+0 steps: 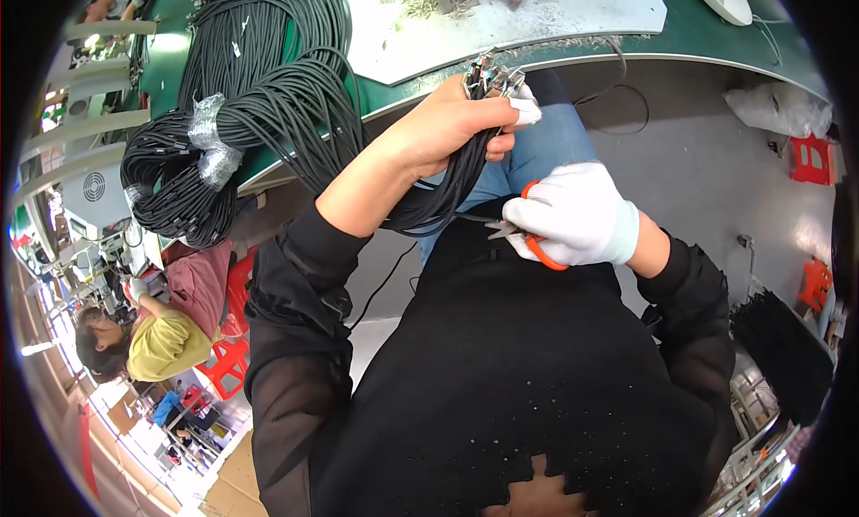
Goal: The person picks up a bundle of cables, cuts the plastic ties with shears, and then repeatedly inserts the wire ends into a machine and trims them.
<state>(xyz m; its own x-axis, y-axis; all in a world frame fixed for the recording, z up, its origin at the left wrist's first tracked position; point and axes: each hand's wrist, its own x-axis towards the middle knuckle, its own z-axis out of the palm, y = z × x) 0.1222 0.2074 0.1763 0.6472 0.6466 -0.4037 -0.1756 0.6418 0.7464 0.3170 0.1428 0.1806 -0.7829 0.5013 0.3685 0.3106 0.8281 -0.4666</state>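
My left hand, bare but for a white cover on the thumb tip, is wrapped round a bundle of black cables. Their ends, with metal connectors, stick up above the fist in a cluster. In a white knit glove, my right hand grips small scissors with orange handles. The short metal blades point left, close to a cable end low over my lap. Whether the blades touch that cable, I cannot tell. From my left hand the cables run back to the heap on the table.
Coiled black cables and a coil wrapped in clear film lie on the green table. A white board with scraps covers its middle. Red stools stand at right. Another person sits at left.
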